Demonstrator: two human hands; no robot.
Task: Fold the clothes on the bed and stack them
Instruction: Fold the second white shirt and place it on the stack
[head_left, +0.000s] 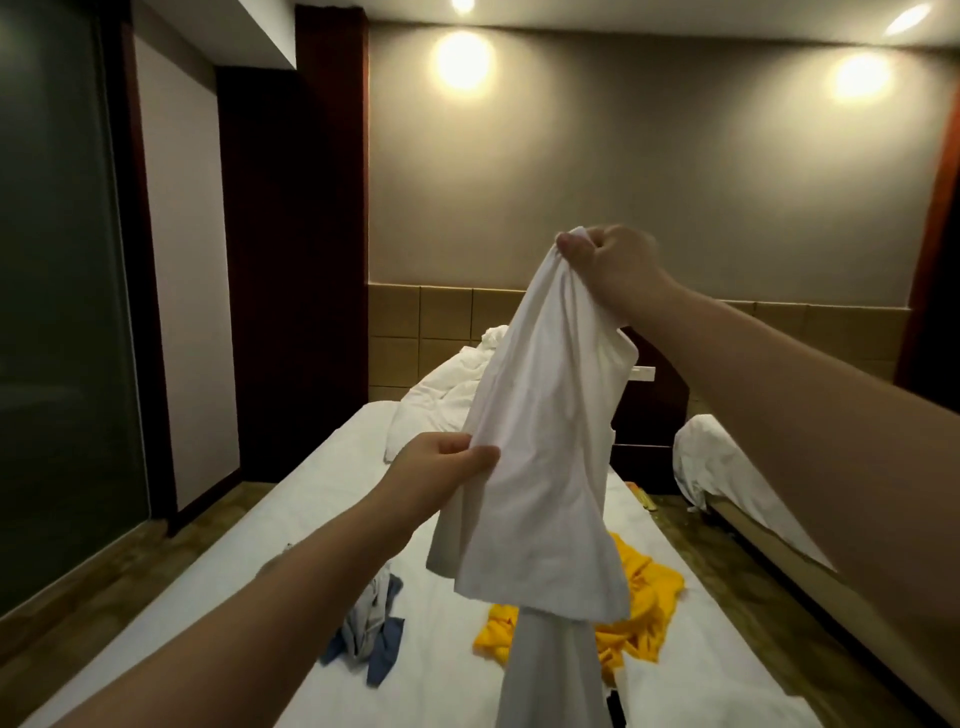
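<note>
A white garment (545, 441) hangs in the air above the bed (322, 499). My right hand (613, 265) grips its bunched top edge, raised high. My left hand (441, 467) pinches its left edge lower down. The cloth's lower part drapes down to the bottom of the view. On the white sheet behind it lies a crumpled yellow garment (644, 608), partly hidden by the white one. A crumpled grey and blue garment (371, 634) lies to the left, partly behind my left forearm.
A rumpled white duvet (441, 395) is heaped at the head of the bed. A dark bedside cabinet (654, 410) stands to its right, then a second bed (727, 467). Floor strips run along both sides; a glass wall (57, 312) stands at the left.
</note>
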